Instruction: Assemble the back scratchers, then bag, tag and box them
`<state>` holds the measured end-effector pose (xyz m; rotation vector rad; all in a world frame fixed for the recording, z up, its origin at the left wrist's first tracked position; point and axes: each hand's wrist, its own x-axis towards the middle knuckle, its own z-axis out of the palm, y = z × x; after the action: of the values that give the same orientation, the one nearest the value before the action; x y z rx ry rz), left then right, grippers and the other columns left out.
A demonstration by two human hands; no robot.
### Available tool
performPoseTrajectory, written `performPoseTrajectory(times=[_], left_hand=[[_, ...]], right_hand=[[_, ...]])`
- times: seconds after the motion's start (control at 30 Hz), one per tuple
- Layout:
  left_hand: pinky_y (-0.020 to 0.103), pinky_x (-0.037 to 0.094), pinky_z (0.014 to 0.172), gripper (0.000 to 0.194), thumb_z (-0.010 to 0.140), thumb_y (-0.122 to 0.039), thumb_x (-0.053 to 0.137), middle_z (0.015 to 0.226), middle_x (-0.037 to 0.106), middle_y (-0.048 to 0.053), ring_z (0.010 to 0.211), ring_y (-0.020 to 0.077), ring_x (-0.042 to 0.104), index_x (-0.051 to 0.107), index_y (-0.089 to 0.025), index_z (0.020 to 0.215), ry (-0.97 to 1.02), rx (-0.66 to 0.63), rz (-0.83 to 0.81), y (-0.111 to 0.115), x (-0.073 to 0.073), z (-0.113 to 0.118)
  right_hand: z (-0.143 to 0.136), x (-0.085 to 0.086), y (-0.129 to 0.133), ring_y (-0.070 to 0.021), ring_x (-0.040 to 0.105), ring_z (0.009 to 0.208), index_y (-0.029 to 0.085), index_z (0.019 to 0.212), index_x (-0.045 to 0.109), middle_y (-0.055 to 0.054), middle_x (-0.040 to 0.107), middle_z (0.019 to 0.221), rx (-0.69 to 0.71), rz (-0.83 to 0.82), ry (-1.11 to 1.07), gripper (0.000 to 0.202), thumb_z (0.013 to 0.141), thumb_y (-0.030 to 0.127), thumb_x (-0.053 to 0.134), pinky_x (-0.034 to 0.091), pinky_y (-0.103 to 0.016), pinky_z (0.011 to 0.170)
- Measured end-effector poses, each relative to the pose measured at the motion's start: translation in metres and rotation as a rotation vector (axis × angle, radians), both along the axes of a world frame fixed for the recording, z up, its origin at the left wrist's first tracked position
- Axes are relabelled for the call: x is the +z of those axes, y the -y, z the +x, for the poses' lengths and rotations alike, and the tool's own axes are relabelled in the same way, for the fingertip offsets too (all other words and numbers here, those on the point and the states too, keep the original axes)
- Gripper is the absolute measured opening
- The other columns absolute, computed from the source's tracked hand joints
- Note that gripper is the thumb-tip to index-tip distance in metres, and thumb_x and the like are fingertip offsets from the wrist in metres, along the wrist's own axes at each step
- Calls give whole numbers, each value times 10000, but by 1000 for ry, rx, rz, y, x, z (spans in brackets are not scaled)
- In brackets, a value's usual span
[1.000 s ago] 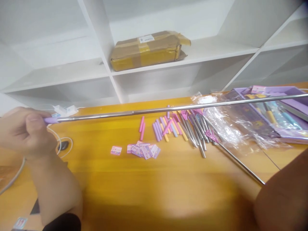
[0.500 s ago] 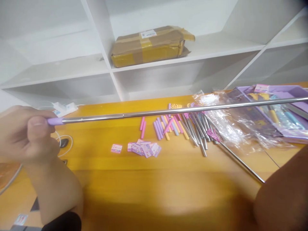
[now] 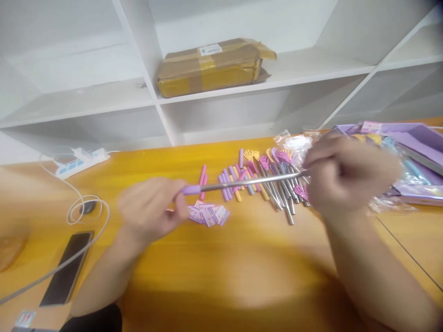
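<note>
A metal rod [image 3: 252, 181] with a purple grip [image 3: 191, 189] spans the space between my hands, above the table. My left hand [image 3: 155, 207] is closed on the purple grip. My right hand [image 3: 349, 175], blurred, is closed around the rod's other end, whose tip it hides. Behind the rod lie pink, purple, yellow and blue tubes [image 3: 226, 184] and a pile of metal rods [image 3: 282, 189] with small hand-shaped heads [image 3: 251, 155]. Small printed cards [image 3: 208, 215] overlap near my left hand.
Clear plastic bags and a purple box [image 3: 411, 133] are at the right. On the left are a phone [image 3: 67, 269], a white cable, a dark mouse and a power strip [image 3: 83, 163]. A taped carton [image 3: 211, 69] rests on the shelf behind.
My left hand has moved right and my right hand has come into view from the right. The visible span of rod between them is much shorter.
</note>
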<state>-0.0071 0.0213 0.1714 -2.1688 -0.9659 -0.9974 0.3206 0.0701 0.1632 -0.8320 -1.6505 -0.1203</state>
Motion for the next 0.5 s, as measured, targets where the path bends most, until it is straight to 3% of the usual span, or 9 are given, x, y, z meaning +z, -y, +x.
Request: performPoseTrajectory(times=[0.1, 0.2, 0.37, 0.5], left_hand=[[292, 432, 558, 119, 907, -155, 655, 622, 712, -40, 524, 131, 604, 736, -208, 839, 24, -40, -13, 4, -15, 27], [304, 399, 549, 136, 909, -170, 696, 566, 646, -47, 495, 131, 553, 685, -213, 780, -5, -20, -31, 8, -15, 27], [305, 398, 557, 151, 924, -128, 669, 624, 676, -34, 541, 138, 582, 667, -210, 796, -18, -26, -95, 4, -9, 19], [301, 390, 544, 104, 987, -282, 700, 671, 680, -38, 574, 139, 612, 706, -204, 917, -82, -23, -198, -3, -19, 23]], right_hand=[[-43, -23, 21, -92, 482, 533, 199, 730, 556, 12, 560, 624, 171, -37, 93, 207, 833, 31, 492, 363, -255, 520], [-68, -40, 35, -83, 440, 510, 201, 758, 544, 27, 535, 615, 223, -139, 112, 189, 905, 90, 502, 338, -252, 508], [-69, -43, 33, -69, 459, 512, 194, 762, 586, 38, 593, 640, 249, -248, -38, 188, 888, 71, 517, 354, -225, 518], [-62, -40, 23, -71, 507, 552, 187, 722, 586, 38, 610, 643, 257, -325, -134, 245, 887, 37, 483, 385, -211, 560]])
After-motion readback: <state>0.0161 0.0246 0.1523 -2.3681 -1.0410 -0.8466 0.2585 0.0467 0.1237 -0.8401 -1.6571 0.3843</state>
